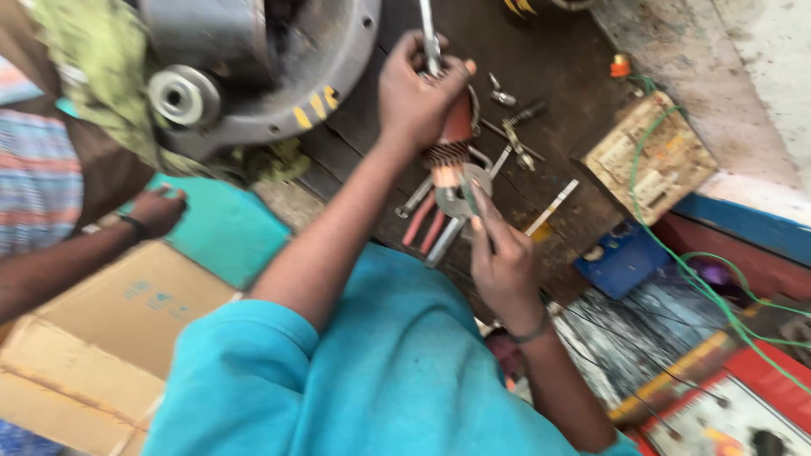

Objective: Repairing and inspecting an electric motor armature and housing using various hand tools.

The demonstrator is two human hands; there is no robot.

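we judge our left hand (418,93), fist clamped around the motor armature (452,143), risks slipping while our right hand (503,253) pinches its steel end disc (460,192).

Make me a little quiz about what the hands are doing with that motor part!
1. True or false: the left hand grips the top of the motor rotor.
2. What does the right hand touch? A) green wire B) round metal disc C) cardboard box
3. Whose is the hand beside the box?

Key: 1 true. 2 B. 3 Another person's; it holds nothing that can be seen.
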